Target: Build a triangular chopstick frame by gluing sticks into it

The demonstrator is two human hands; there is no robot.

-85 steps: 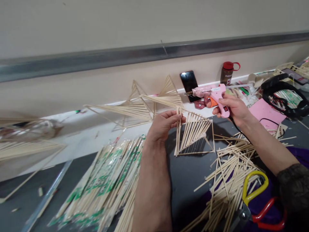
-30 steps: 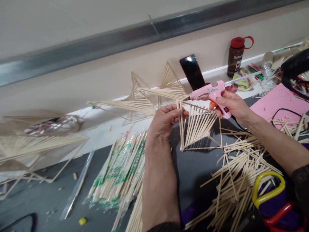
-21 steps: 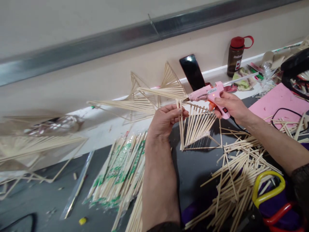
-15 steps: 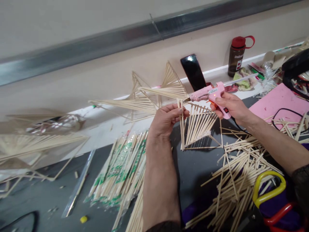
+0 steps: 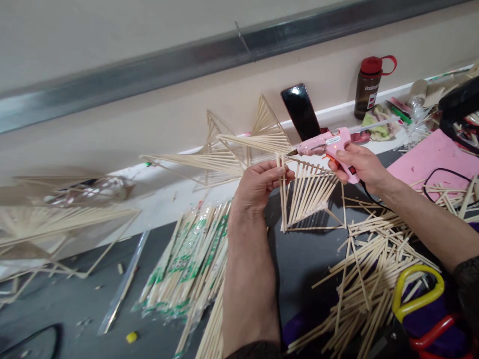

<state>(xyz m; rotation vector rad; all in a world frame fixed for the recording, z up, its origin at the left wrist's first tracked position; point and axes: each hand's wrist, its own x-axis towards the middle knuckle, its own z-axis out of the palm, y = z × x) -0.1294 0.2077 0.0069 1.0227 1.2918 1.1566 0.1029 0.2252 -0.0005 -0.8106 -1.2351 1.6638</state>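
Observation:
My left hand (image 5: 262, 182) pinches the upper end of the upright sticks at the left side of a wooden stick frame (image 5: 314, 197). The frame has a fan of slanted thin sticks and stands on the dark table. In my right hand (image 5: 361, 164) is a pink hot glue gun (image 5: 327, 143), its fingers wrapped round the handle near the orange trigger. A clear glue stick juts from the gun's back. The dark nozzle points left, close by the top of the upright sticks; whether it touches them I cannot tell.
Loose wooden sticks (image 5: 374, 264) heap at the right, beside yellow-handled scissors (image 5: 417, 294). Bagged chopsticks (image 5: 190, 254) lie left of my forearm. Behind stand stick structures (image 5: 209, 159), a phone (image 5: 300, 112) and a bottle (image 5: 368, 89). A pink sheet (image 5: 426, 154) lies right.
The glue gun's tip has shifted slightly, rising a little off the top of the upright sticks. My left hand keeps its hold on the frame. The view has moved very slightly.

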